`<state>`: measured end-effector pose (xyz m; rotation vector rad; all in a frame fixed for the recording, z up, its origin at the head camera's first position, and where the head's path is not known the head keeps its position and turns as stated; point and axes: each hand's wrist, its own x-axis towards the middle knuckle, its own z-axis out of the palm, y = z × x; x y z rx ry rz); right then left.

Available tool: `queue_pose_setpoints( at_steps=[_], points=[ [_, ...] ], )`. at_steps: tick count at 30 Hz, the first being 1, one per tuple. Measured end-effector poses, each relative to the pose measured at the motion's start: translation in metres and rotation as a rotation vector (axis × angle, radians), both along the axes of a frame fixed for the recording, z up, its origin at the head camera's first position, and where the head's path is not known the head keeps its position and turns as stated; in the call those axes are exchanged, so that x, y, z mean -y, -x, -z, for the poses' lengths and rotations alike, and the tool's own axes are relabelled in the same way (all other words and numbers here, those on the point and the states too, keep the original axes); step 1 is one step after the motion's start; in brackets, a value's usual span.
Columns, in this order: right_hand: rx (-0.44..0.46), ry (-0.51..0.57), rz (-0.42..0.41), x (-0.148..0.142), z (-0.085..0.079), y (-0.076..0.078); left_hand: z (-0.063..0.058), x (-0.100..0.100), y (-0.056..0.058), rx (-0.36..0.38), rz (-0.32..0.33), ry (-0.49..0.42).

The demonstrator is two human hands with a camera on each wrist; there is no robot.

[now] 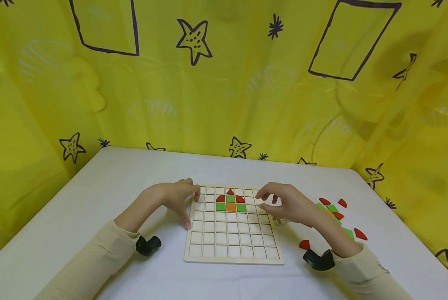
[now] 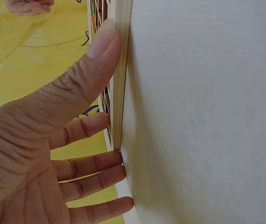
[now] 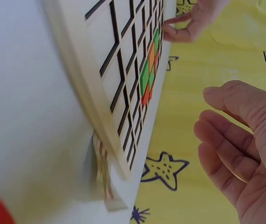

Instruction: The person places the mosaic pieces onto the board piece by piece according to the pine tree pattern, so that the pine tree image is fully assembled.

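Observation:
A light wooden grid board (image 1: 234, 261) lies on the white table. Near its top edge, tiles form a small pattern: a red triangle (image 1: 230, 191), two red rounded pieces (image 1: 240, 198), green squares (image 1: 220, 206) and an orange square (image 1: 231, 206). My left hand (image 1: 173, 198) rests at the board's left edge, its thumb and straight fingers spread along the rim (image 2: 119, 84). Over the board's right side hovers my right hand (image 1: 287, 202), fingers loosely bent, thumb apart from the fingertips. Nothing shows between them in the right wrist view.
Loose red, green and orange tiles (image 1: 360, 234) lie scattered right of the board, partly behind my right forearm. One red tile (image 1: 304, 244) sits closer to me. A patterned flat item (image 1: 280, 221) pokes out by the board's right edge. A yellow curtain (image 1: 224, 83) hangs behind the table.

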<state>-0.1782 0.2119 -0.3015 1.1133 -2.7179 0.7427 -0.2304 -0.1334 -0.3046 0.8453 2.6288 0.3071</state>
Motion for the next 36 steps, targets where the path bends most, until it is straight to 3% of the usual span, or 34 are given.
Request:
queue_pose_setpoints(
  at_steps=[4, 10, 18, 36],
  points=[
    [-0.025, 0.027, 0.026, -0.015, 0.001, -0.004, 0.000, 0.000, 0.001, -0.002, 0.005, -0.001],
    [-0.144, 0.036, 0.033, -0.039, 0.002, -0.008, 0.000, 0.000, 0.000, -0.007, 0.008, -0.001],
    [-0.219, 0.033, 0.115, -0.068, -0.004, -0.014, 0.000, 0.000, 0.000, -0.013, 0.012, -0.004],
    [-0.156, 0.047, 0.307, -0.127, -0.013, -0.012, 0.004, 0.001, 0.004, -0.008, 0.019, -0.005]
  ],
)
